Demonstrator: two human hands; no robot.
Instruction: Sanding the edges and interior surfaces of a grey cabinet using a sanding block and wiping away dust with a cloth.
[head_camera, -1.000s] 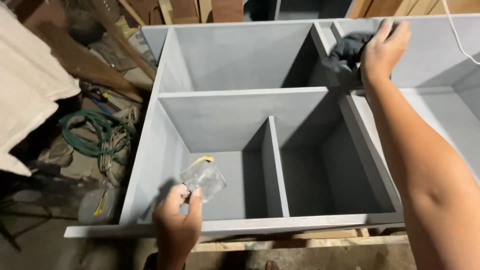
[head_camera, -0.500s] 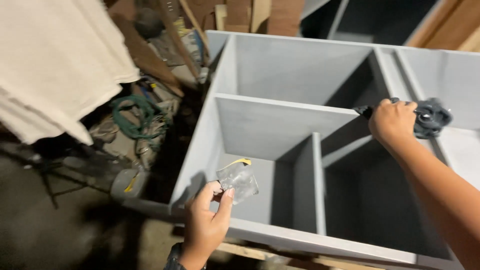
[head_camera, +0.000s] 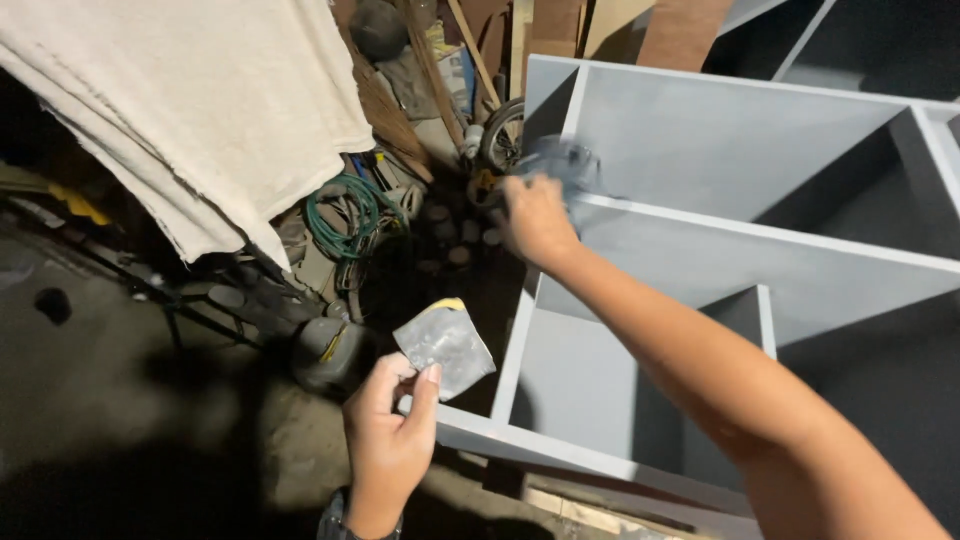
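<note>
hands (head_camera: 385, 440) apart: left pinching sandpaper sheet (head_camera: 443, 345) tilted upright, right (head_camera: 535, 220) with blurred rag (head_camera: 562, 162)

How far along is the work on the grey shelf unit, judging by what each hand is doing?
Looks done: the grey shelf unit is assembled and evenly coated. In hand: the right hand presses a blurred grey cloth against the unit's left wall, while the left hand holds a worn sheet of sandpaper beside the frame. How much surface is left cannot be told.

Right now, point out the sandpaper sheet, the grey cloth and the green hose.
sandpaper sheet (head_camera: 445, 345), head view, middle of the sheet
grey cloth (head_camera: 562, 160), head view, bunched top
green hose (head_camera: 345, 215), head view, coil's middle loop
</note>
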